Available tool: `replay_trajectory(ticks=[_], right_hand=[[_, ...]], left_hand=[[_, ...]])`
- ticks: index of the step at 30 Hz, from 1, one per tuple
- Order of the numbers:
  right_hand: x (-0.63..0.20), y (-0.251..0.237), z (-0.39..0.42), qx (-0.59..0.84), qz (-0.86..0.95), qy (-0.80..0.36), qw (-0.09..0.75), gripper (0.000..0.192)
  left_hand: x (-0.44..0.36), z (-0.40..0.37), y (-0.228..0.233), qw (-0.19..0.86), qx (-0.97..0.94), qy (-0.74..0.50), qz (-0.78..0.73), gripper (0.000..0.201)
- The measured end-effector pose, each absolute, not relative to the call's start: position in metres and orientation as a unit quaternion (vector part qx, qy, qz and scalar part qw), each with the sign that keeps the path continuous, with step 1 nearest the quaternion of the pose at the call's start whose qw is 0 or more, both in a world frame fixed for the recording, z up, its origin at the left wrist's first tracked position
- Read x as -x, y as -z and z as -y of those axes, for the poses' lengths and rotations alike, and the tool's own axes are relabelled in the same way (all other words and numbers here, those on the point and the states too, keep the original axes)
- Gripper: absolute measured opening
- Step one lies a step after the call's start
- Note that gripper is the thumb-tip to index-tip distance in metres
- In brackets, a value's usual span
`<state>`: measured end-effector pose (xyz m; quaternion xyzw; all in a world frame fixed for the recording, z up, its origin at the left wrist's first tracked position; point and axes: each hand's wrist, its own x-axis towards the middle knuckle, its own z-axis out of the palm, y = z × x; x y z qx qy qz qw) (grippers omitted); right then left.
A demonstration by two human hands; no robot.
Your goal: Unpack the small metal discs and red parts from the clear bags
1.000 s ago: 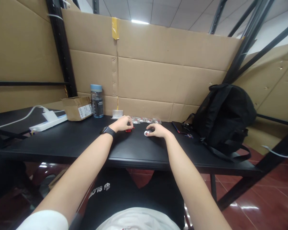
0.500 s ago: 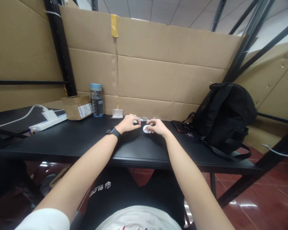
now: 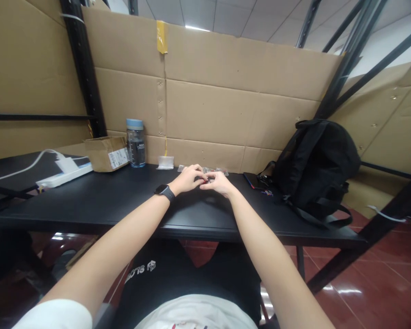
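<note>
both hands are brought together near the centre of the frame, fingertips almost meeting over the table [image 3: 119, 201]. small red item [image 3: 205, 182] is located right between them, mostly covered by fingers; only a bit of red and something pale is exposed. right hand [image 3: 221, 183]: thumb and forefinger parted by little, item pinched at the tips. left hand [image 3: 189, 177]: fingers curled, thumb and fingertips pointed at the item from the left; whether it is gripped there too cannot be told.

key relation: item is placed on the picture-right side of the left hand and on the picture-left side of the right hand, so it is faced from both sides. right hand is judged nearer, being wrapped around it. long axis can't be read, too much is hidden.

row of clear packets [image 3: 222, 172] is laid just behind the hands, partly blocked by them. whitish packet [image 3: 165, 162] is set left of that row, near the foot of the cardboard panel [image 3: 205, 109]. watch [image 3: 164, 190] is worn on the left wrist. backpack [image 3: 318, 169] is parked at centre right, well apart.
</note>
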<state>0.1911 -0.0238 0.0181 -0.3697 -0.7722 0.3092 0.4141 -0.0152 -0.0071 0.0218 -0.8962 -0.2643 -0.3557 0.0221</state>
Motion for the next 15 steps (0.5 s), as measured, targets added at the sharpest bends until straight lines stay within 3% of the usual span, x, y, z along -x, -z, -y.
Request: replay_trajectory(ticks=[6,15], right_hand=[[-0.193,-0.019,0.022,0.408,0.761,-0.273,0.424,0.044],[-0.190,-0.020,0.025,0.426,0.780,-0.291,0.353,0.037]], left_hand=[[0.020,0.001,-0.023,0.028,0.898,0.345,0.271,0.015],[0.010,0.012,-0.022,0.061,0.893,0.324,0.307,0.013]])
